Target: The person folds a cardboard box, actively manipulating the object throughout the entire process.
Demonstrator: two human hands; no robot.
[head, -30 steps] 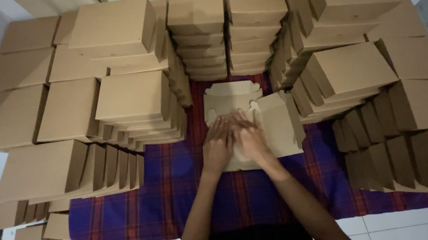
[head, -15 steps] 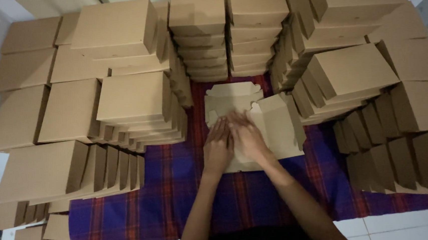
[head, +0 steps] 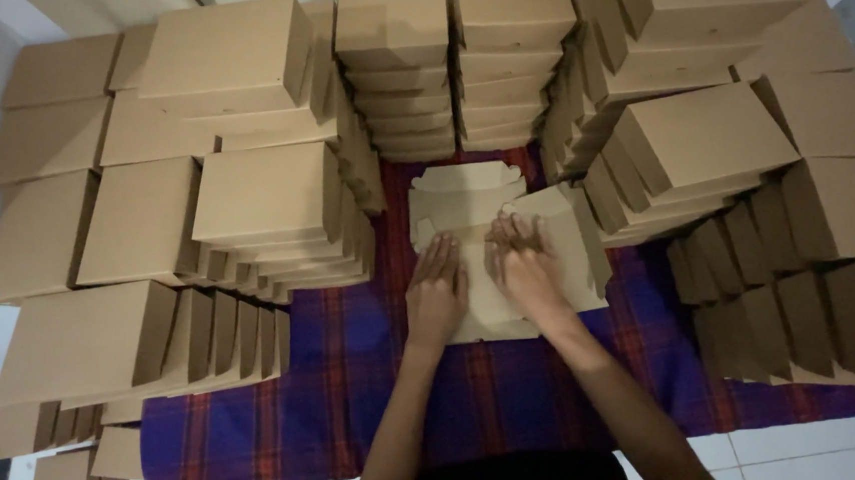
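Note:
A flat, partly folded brown cardboard box blank (head: 464,192) lies on a purple and red plaid cloth (head: 357,375) in the middle. My left hand (head: 437,294) presses flat on its lower left part, fingers spread. Beside it, my right hand (head: 525,268) rests palm down on the blank, with its fingertips at a raised right side panel (head: 573,235) that stands tilted up. Neither hand grips anything that I can see.
Stacks of folded brown cardboard boxes ring the work spot: left stacks (head: 234,198), back stacks (head: 455,58), right stacks (head: 701,141). Rows of boxes stand on edge at lower left (head: 223,329) and right (head: 782,285). White tiled floor (head: 813,449) shows at the near edge.
Both hands slid slightly apart and flattened on the blank; the right side panel is still raised. The stacks have not moved.

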